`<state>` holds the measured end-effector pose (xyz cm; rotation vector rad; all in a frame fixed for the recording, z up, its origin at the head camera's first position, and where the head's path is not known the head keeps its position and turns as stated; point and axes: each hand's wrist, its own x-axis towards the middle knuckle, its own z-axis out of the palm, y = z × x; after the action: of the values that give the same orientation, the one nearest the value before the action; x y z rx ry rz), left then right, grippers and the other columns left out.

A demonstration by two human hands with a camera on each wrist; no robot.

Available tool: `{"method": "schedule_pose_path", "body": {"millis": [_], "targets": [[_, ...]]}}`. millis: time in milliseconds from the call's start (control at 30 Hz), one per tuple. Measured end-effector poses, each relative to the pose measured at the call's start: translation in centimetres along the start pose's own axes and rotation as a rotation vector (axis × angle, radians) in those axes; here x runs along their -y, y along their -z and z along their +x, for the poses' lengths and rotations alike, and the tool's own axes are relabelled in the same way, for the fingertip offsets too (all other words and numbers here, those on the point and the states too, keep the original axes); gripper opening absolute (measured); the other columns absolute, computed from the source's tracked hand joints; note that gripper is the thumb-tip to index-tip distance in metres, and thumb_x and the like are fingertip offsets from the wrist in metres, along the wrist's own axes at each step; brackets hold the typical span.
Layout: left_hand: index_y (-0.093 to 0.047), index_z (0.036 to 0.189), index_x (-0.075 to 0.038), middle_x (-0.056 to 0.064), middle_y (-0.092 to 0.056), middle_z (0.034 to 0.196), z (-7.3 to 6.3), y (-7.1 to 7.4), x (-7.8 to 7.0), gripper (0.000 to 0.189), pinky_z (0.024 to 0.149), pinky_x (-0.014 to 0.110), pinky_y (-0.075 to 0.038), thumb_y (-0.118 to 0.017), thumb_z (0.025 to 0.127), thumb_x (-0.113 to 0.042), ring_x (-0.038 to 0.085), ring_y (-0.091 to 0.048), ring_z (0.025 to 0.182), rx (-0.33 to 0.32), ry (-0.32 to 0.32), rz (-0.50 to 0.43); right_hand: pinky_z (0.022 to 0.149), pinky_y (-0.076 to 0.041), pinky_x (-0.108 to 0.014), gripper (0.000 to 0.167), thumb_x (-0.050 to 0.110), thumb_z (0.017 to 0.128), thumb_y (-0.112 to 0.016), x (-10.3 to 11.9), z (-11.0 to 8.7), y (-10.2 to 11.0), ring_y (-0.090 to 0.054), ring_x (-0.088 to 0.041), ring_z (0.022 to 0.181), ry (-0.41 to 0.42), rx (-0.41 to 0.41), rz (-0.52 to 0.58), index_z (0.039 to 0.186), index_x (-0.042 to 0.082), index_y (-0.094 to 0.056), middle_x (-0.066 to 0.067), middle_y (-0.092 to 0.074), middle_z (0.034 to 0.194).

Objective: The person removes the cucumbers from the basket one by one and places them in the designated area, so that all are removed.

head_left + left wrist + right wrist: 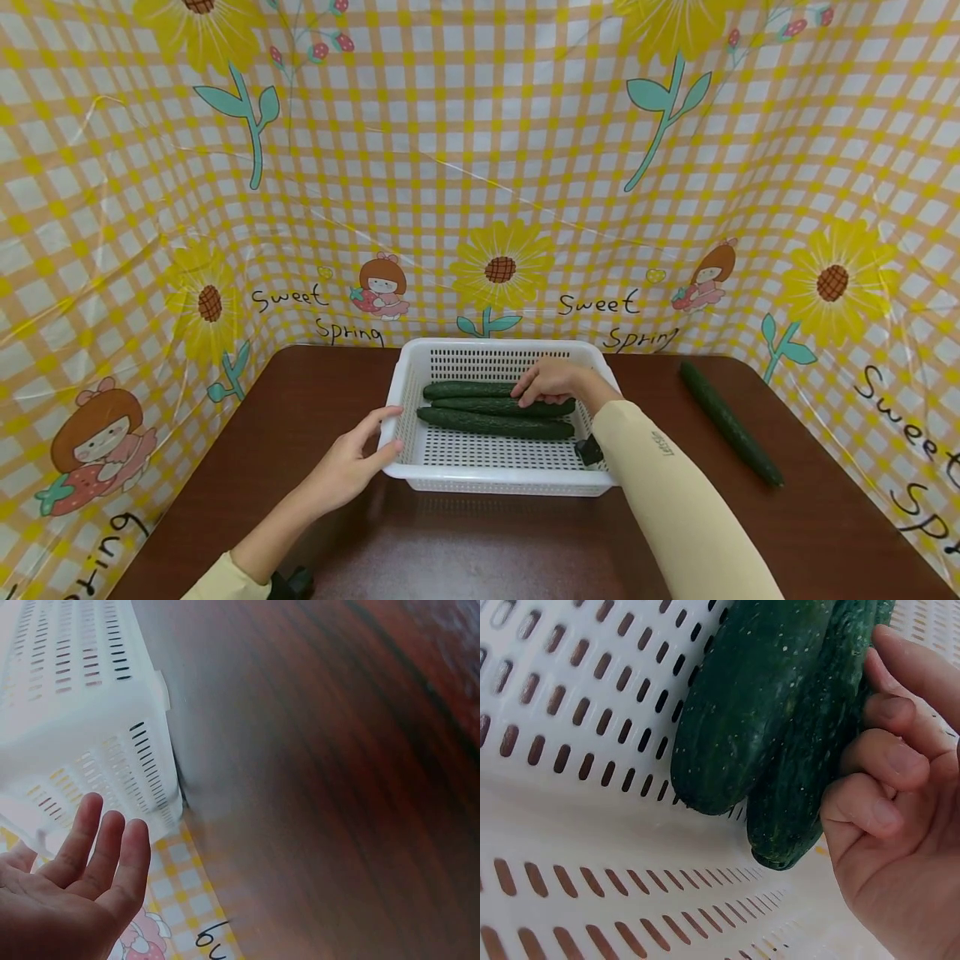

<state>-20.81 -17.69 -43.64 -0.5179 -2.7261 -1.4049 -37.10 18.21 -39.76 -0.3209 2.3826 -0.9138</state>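
A white plastic basket holds three dark green cucumbers lying side by side. My left hand is at the basket's left rim, its thumb and index fingertip touching it. In the left wrist view the other fingers extend beside the slotted wall. Inside the basket, my right hand is over the right half of the two farther cucumbers. The right wrist view shows its fingers loosely bent against a cucumber's side, with nothing visible in the palm. That hand hides part of the farthest cucumber.
Another cucumber lies slanted on the dark brown table, right of the basket. A yellow checked cloth with sunflowers surrounds the table at the back and sides. Dark wrist devices show at both sleeves.
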Motion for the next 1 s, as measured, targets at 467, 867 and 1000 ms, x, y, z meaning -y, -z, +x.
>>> {"method": "schedule_pose_path", "body": {"millis": [467, 867, 1000], "targets": [[-0.045, 0.149, -0.026, 0.006, -0.064, 0.118, 0.09, 0.01, 0.12, 0.055, 0.082, 0.035, -0.046, -0.064, 0.099, -0.042, 0.020, -0.057, 0.104, 0.006, 0.003, -0.001, 0.047, -0.026, -0.024, 0.017, 0.011, 0.088, -0.077, 0.21, 0.75, -0.48, -0.024, -0.006, 0.044, 0.052, -0.028, -0.149, 0.105, 0.011, -0.077, 0.006, -0.056, 0.060], [-0.045, 0.149, -0.023, 0.011, -0.062, 0.131, 0.06, 0.15, -0.23, 0.055, 0.085, 0.038, -0.046, -0.064, 0.099, -0.039, 0.022, -0.057, 0.109, 0.005, 0.010, 0.002, 0.046, -0.026, -0.024, 0.031, 0.008, 0.085, -0.080, -0.51, 0.77, -0.47, -0.022, -0.007, 0.042, 0.054, 0.024, -0.032, 0.115, 0.007, -0.076, 0.007, -0.042, 0.046], [-0.045, 0.149, -0.024, 0.011, -0.061, 0.133, 0.06, 0.12, -0.21, 0.055, 0.087, 0.040, -0.046, -0.064, 0.099, -0.039, 0.023, -0.057, 0.111, 0.006, 0.011, 0.002, 0.047, -0.026, -0.023, 0.033, 0.012, 0.086, -0.080, -0.14, 0.54, -0.58, -0.023, -0.007, 0.043, 0.031, 0.057, -0.109, 0.118, 0.007, -0.075, 0.007, -0.041, 0.047]]}}
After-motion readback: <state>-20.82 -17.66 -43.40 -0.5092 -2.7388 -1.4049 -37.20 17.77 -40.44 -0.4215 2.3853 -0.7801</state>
